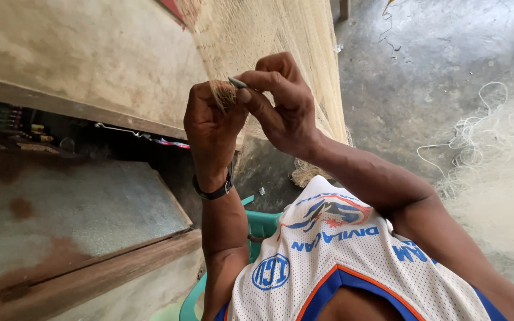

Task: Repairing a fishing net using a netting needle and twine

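A fine pale fishing net (281, 30) hangs from above and runs down past my hands. My left hand (209, 128), with a dark watch on its wrist, is closed on a gathered bunch of the net's mesh (224, 94). My right hand (281, 101) is just beside it, fingers pinched on a small grey pointed netting needle (237, 82) whose tip touches the bunched mesh. Both hands are raised in front of my chest, almost touching each other.
A wooden shelf and ledge (84, 110) run along the left, with a rusty panel (60, 208) below. A green plastic chair (260, 226) is under me. Loose white line (465, 137) and more piled net (501, 196) lie on the concrete floor at right.
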